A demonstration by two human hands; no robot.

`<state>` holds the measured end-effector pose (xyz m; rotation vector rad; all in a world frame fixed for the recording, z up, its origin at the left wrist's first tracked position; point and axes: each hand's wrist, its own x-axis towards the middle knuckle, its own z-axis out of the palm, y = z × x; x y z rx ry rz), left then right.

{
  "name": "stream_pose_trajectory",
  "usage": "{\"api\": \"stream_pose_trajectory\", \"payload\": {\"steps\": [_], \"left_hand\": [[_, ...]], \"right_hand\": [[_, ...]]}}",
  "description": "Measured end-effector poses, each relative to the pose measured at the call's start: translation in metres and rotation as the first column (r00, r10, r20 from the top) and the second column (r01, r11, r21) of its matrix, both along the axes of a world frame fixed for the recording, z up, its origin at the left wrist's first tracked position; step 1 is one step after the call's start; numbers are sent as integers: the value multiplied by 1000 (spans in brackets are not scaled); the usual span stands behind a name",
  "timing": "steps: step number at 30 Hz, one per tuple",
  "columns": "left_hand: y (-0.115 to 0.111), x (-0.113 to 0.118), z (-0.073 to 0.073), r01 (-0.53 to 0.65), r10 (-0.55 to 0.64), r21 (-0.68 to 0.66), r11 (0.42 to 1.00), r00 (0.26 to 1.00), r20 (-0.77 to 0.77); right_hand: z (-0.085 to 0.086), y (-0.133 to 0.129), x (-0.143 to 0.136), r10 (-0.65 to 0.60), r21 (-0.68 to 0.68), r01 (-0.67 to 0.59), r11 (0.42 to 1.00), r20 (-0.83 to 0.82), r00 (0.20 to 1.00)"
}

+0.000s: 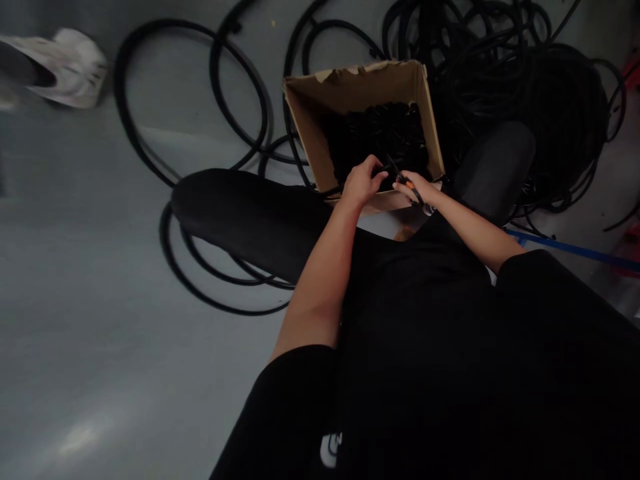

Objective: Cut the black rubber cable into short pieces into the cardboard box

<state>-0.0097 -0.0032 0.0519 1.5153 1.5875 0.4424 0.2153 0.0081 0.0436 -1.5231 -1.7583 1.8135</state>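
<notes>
Scissors (411, 186) are gripped in the right hand (419, 188) and pointed over the near edge of the cardboard box (433, 117). The left hand (361, 183) is positioned just beside, at the same edge; whether anything is gripped there cannot be determined. Black pieces (373, 133) are contained in the box. Black cable (555, 123) is heaped on the floor (125, 387) past its right edge.

The cutting tool (410, 185), dark with an orange section at the handles, was positioned above the near edge of the open cardboard box (307, 133), its narrow dark end directed obliquely over the contents. The black hose (329, 192) crossed the box's near left corner, partly hidden. The box, ragged along its far rim, contained heaped black pieces (373, 137).
</notes>
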Motion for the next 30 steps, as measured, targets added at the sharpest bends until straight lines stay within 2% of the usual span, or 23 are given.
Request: {"api": "stream_pose_trajectory", "payload": {"steps": [3,9,12,16,20,25,28,30], "left_hand": [[0,-2,-6,48,-48,-4,999,999,1],[1,-6,-25,150,-153,-75,986,988,-34],[2,-5,-20,118,-120,-88,989,993,-18],[2,-3,-7,46,-45,-42,998,999,30],[2,-4,-1,7,-7,-41,999,1000,-8],[3,-2,-8,90,-92,-111,990,996,-17],[3,0,-18,135,-142,-158,978,989,-37],[2,0,-23,118,-132,-181,976,989,-68]], "right_hand": [[-4,-1,0,-5,-1,5,1000,39,999],[-2,0,1,46,87,-55,995,104,993],[2,1,2,51,100,-66,993,152,987],[5,6,1,41,174,-82,981,227,973],[11,7,0,36,165,-74,983,223,974],[17,7,0,87,79,-103,992,184,979],[15,9,0,103,92,-124,988,202,974],[11,10,0,99,102,-125,987,222,970]]}}
